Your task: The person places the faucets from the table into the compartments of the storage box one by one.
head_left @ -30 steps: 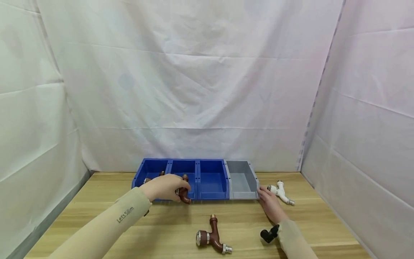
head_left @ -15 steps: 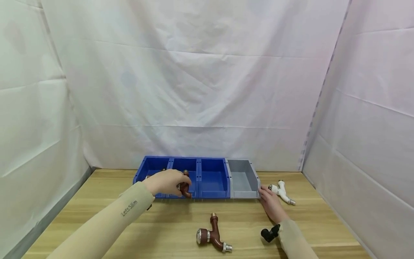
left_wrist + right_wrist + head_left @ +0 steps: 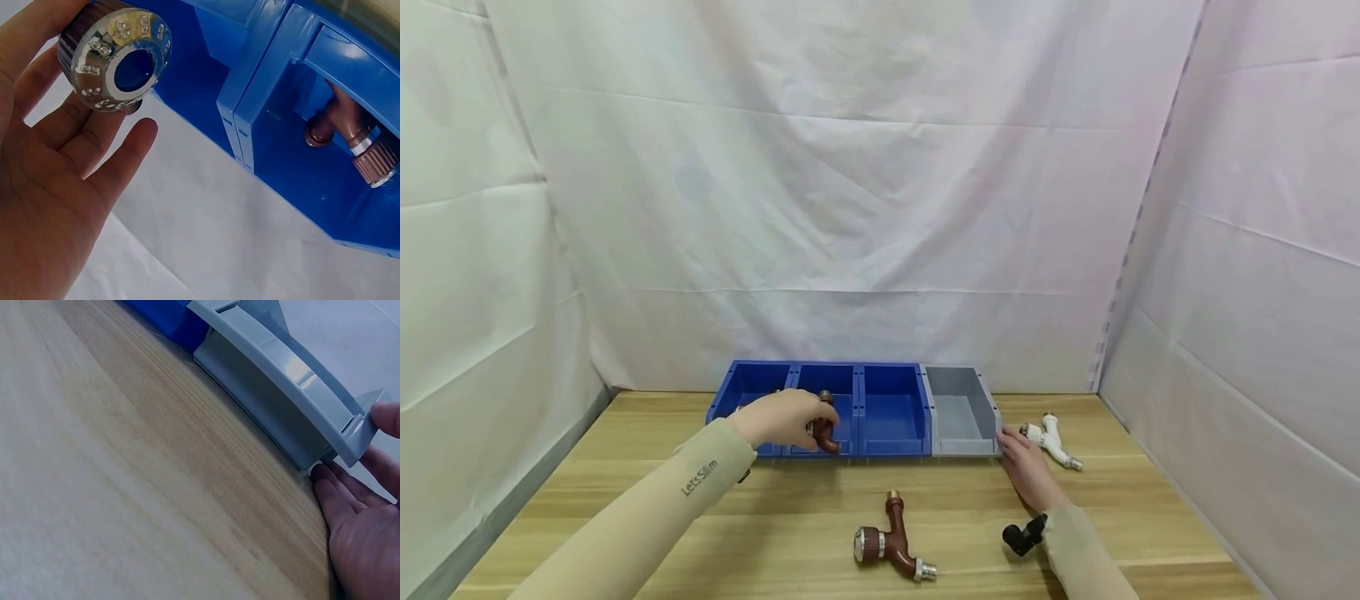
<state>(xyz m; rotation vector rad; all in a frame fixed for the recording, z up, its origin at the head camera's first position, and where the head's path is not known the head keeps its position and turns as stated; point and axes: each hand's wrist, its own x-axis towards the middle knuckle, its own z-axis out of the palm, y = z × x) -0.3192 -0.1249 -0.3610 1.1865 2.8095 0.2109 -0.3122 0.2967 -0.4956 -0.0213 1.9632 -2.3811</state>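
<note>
My left hand [image 3: 786, 417] holds a brown faucet [image 3: 825, 435] by its knob over the second blue bin [image 3: 844, 383]. In the left wrist view the chrome-faced knob [image 3: 115, 59] sits between thumb and fingers, and the little finger stands apart. A second brown faucet [image 3: 347, 119] lies in the leftmost blue bin [image 3: 294, 150], mostly behind my hand in the head view. My right hand [image 3: 1028, 471] rests against the front right corner of the grey bin [image 3: 962, 447], its thumb and fairly straight fingers touching the corner [image 3: 362, 434].
Another brown faucet [image 3: 897, 546] lies on the wooden table [image 3: 775, 542] in front of the bins. A white faucet [image 3: 1052, 442] lies right of the grey bin. A black elbow-shaped piece [image 3: 1024, 535] is beside my right wrist. White cloth [image 3: 850, 208] hangs behind.
My left hand has moved slightly up and further over the second blue bin with the faucet. My right hand keeps its place at the grey bin.
</note>
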